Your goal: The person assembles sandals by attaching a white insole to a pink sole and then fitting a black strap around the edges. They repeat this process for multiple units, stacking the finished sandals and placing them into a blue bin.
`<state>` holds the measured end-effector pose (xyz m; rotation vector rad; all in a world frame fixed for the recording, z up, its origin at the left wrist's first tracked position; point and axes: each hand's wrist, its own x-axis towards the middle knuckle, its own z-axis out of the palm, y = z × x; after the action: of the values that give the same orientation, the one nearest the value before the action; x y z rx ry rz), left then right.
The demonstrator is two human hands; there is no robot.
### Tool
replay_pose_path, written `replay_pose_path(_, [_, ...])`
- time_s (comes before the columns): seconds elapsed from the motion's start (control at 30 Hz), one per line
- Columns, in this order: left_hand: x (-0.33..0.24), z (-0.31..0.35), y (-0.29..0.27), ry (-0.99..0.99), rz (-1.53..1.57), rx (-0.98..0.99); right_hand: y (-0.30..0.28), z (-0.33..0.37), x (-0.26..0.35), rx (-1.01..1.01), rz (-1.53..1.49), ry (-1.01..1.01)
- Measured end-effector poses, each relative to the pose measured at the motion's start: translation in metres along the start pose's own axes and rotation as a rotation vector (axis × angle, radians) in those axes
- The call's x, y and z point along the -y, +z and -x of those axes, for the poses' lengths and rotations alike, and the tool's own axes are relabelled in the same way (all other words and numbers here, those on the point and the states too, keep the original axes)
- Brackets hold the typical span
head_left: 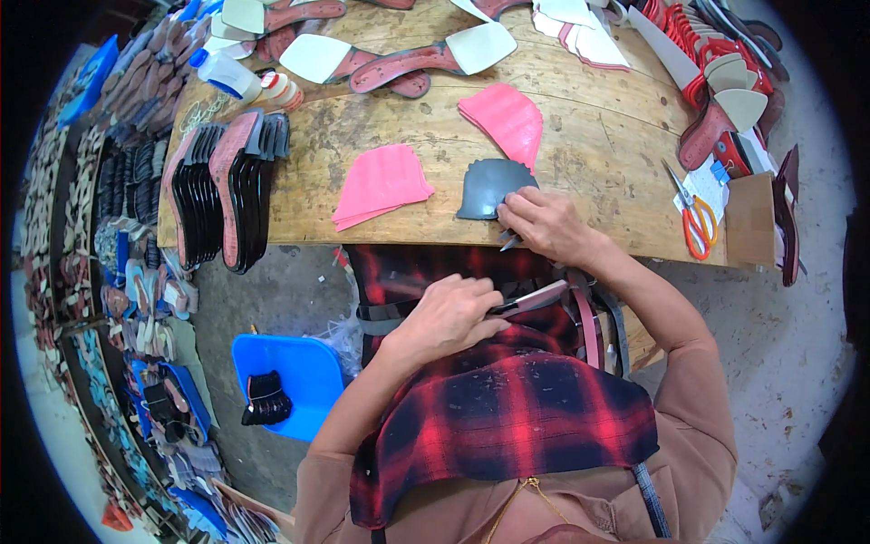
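Note:
At the table's near edge lies a dark grey curved piece (490, 186) with one toothed side, like a cut shoe part. My right hand (544, 222) has its fingers closed on the near right corner of it. Above my lap, my left hand (450, 313) is closed around one end of a long narrow shoe insole (536, 297), pale on top with a dark edge. My fingers hide that end. Two stacks of pink cut pieces, a left stack (381, 184) and a far stack (507, 120), lie beside the grey piece.
Rows of black insoles (240, 190) stand at the table's left. Red insoles with cream ends (408, 68) lie farther back, near a white bottle (227, 74). Orange-handled scissors (698, 222) rest at the right edge by a cardboard box (752, 218). A blue bin (299, 363) stands below left.

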<state>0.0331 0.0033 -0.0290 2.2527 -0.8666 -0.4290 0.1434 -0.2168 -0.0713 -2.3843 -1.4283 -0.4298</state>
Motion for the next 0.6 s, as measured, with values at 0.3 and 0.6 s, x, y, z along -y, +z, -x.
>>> replay_pose_path(0.3, [0.008, -0.035, 0.012, 0.046, -0.175, -0.285, -0.009, -0.013, -0.012, -0.017, -0.405, 0.361])
replay_pose_path(0.6, [0.001, -0.038, 0.026, -0.048, -0.401, -0.190, -0.041, -0.020, -0.025, -0.428, -0.502, 0.526])
